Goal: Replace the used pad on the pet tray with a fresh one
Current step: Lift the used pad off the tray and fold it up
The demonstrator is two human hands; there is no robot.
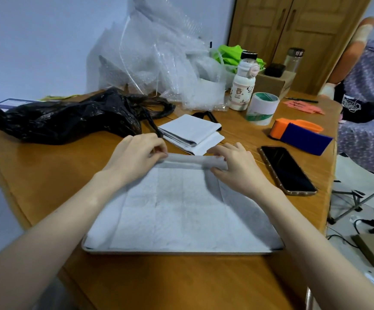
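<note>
A white quilted pad (pixel 177 209) lies spread over a shallow light tray (pixel 181 251) on the wooden table. Its far edge is curled into a roll (pixel 190 161). My left hand (pixel 134 153) pinches the left end of that roll. At the right end, my right hand (pixel 237 164) grips the roll with thumb underneath. Just beyond the roll sits a stack of folded white pads (pixel 192 134). A crumpled black plastic bag (pixel 69 117) lies at the table's far left.
A phone (pixel 287 170) lies right of the tray. Further back are an orange-and-blue tape dispenser (pixel 300 136), a tape roll (pixel 262 108), a white bottle (pixel 243 86), a cardboard box (pixel 273 82) and a heap of bubble wrap (pixel 159 59). The table's edge runs along the right.
</note>
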